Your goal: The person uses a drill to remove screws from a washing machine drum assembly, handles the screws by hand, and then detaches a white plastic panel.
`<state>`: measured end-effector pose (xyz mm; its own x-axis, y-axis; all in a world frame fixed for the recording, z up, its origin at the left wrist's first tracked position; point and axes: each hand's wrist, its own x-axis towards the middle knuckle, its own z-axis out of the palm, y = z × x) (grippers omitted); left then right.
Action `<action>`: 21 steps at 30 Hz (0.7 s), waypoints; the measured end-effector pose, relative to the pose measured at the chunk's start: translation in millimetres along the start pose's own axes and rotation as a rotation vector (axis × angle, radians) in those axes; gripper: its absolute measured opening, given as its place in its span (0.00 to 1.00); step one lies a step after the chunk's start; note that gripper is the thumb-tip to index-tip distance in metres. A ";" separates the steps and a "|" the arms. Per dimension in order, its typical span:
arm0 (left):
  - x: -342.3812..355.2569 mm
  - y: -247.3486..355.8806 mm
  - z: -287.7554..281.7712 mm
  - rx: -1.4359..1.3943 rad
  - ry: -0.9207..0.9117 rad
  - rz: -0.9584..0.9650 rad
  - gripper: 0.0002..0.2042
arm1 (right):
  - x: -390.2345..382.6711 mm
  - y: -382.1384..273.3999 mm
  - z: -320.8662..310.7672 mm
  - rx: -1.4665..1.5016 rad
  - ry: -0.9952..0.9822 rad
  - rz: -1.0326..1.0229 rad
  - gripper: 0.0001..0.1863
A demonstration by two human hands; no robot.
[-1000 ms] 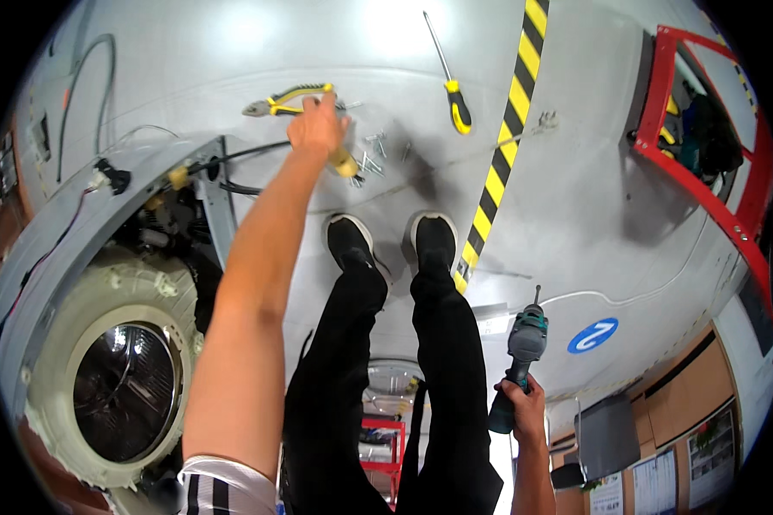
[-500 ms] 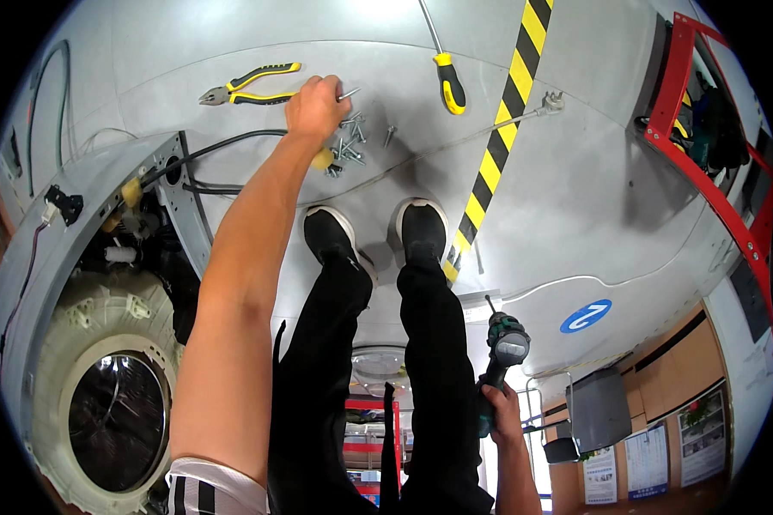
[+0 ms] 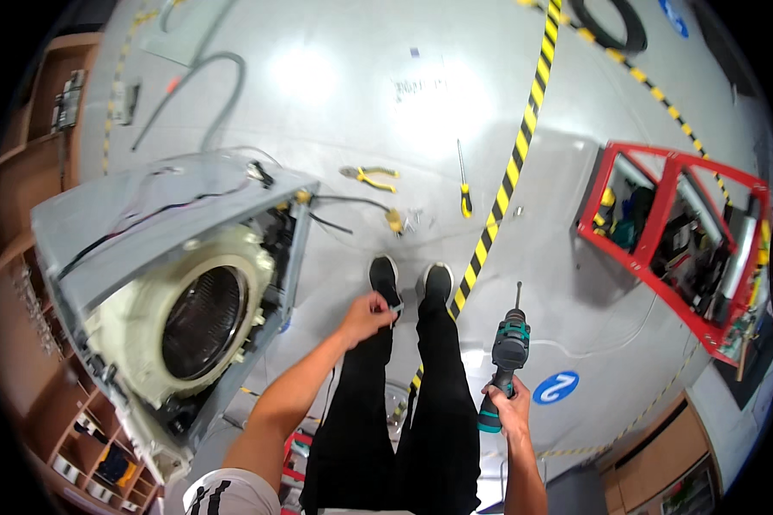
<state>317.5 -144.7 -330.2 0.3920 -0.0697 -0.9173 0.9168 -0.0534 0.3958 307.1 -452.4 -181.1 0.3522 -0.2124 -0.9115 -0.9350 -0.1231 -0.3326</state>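
Note:
My left hand (image 3: 368, 318) is raised above my left shin, its thumb and fingers pinched on a small silver screw (image 3: 397, 307). Wrapped around the handle of a black and teal cordless drill (image 3: 511, 345) is my right hand (image 3: 513, 408). The drill's long bit points away from me. On the floor ahead lie several loose screws (image 3: 413, 220), pliers (image 3: 371, 177) with yellow and black handles, and a yellow and black screwdriver (image 3: 465, 199). At my left stands an opened washing machine (image 3: 159, 210), its pale tub front (image 3: 142, 343) and round dark drum opening exposed.
A red-framed tool cart (image 3: 640, 266) holding assorted tools stands at the right. Black and yellow tape (image 3: 511, 189) crosses the floor. Dark cables (image 3: 352, 200) extend from the washing machine towards the screws. Wooden shelves (image 3: 26, 318) line the far left.
My left hand has come back from the screws on the floor to above my left leg, carrying a screw. The view has risen and shifted; the right hand still holds the drill.

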 end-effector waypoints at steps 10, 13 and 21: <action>-305.8 97.3 -33.0 -0.485 0.019 0.299 0.10 | -232.8 -143.4 -15.3 0.182 -0.664 -0.887 0.33; -361.6 91.5 -32.2 -0.629 0.100 0.428 0.11 | -250.3 -155.7 -22.7 -0.073 -0.694 -1.144 0.22; -447.9 1.6 -15.7 -1.084 0.241 0.653 0.15 | -273.7 -132.2 -3.9 0.127 -0.874 -0.805 0.36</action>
<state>144.7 -97.9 80.6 0.6889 0.4103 -0.5976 0.1003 0.7625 0.6391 334.5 -381.7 113.2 0.7375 0.6193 -0.2695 -0.4732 0.1891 -0.8604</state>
